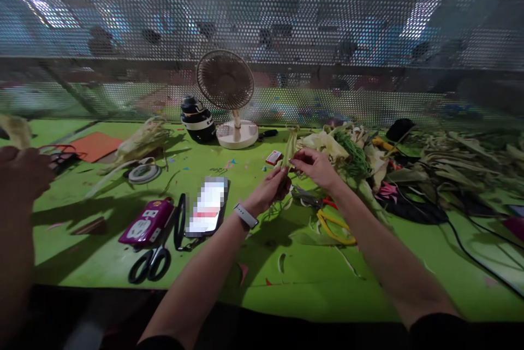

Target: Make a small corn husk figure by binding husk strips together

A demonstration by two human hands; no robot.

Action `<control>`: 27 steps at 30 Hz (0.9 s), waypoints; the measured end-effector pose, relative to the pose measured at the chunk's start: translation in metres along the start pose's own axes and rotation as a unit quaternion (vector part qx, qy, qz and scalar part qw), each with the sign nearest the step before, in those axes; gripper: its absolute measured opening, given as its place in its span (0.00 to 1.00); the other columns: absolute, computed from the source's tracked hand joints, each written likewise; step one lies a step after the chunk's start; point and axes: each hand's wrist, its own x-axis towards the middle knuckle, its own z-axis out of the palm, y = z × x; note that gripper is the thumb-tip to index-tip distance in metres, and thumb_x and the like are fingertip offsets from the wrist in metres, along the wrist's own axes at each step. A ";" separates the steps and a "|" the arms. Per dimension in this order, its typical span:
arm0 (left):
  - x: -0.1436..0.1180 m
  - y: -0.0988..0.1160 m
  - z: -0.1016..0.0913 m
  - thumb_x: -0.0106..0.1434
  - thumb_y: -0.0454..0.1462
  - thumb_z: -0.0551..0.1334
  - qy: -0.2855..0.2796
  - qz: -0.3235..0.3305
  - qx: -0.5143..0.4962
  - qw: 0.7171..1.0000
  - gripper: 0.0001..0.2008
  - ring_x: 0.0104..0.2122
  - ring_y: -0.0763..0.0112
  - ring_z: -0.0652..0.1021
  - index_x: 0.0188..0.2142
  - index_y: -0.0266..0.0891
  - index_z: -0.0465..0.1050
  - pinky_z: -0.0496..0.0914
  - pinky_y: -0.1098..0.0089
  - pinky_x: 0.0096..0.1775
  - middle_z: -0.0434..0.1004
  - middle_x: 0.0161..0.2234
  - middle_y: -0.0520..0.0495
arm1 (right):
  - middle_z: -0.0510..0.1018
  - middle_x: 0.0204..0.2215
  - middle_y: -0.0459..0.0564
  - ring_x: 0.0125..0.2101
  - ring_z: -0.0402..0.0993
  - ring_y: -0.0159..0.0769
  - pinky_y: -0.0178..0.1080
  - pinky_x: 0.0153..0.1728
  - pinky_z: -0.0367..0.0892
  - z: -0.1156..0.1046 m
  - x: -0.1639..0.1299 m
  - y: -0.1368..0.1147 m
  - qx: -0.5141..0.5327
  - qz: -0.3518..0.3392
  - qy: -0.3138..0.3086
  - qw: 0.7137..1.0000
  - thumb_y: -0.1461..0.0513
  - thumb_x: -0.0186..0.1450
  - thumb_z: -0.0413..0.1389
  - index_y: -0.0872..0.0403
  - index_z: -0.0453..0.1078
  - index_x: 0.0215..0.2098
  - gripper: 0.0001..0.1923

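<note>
My left hand, with a pale watch strap on the wrist, is closed around the lower part of a pale green corn husk that stands upright above the table. My right hand pinches the same husk at its right side, thumb and forefinger together. Below my hands lie yellow-handled scissors and a red-handled tool partly hidden by my right arm. Loose husk scraps surround them. Just behind my right hand is a heap of corn husks with a tangle of green string.
Left of my arm lie a phone, a purple pouch and black-handled scissors. Behind stand a fan and a dark bottle, before a perforated screen. Another person's hand is at far left. A black cord crosses the right side.
</note>
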 end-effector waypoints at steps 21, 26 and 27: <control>-0.001 -0.002 0.000 0.52 0.54 0.64 -0.055 0.023 0.070 0.996 0.21 0.12 0.84 0.55 0.28 0.39 0.65 0.48 0.78 0.15 0.56 0.15 0.58 | 0.65 0.14 0.40 0.14 0.54 0.22 0.30 0.14 0.49 0.001 -0.005 -0.008 0.014 0.078 -0.065 0.995 0.45 0.48 0.63 0.56 0.69 0.26 0.23; -0.004 0.018 -0.019 0.57 0.52 0.61 -0.093 0.020 0.208 0.973 0.19 0.12 0.82 0.56 0.25 0.39 0.65 0.49 0.78 0.15 0.56 0.14 0.58 | 0.71 0.16 0.45 0.16 0.63 0.30 0.35 0.18 0.59 -0.030 0.001 -0.015 -0.072 0.083 0.032 0.994 0.46 0.50 0.62 0.56 0.72 0.26 0.21; -0.005 0.021 -0.022 0.58 0.51 0.60 -0.088 0.013 0.229 0.969 0.18 0.12 0.81 0.56 0.24 0.39 0.65 0.49 0.78 0.15 0.56 0.13 0.57 | 0.73 0.19 0.47 0.19 0.66 0.33 0.37 0.21 0.62 -0.038 0.001 -0.019 -0.113 0.050 0.090 0.988 0.46 0.51 0.61 0.56 0.73 0.28 0.21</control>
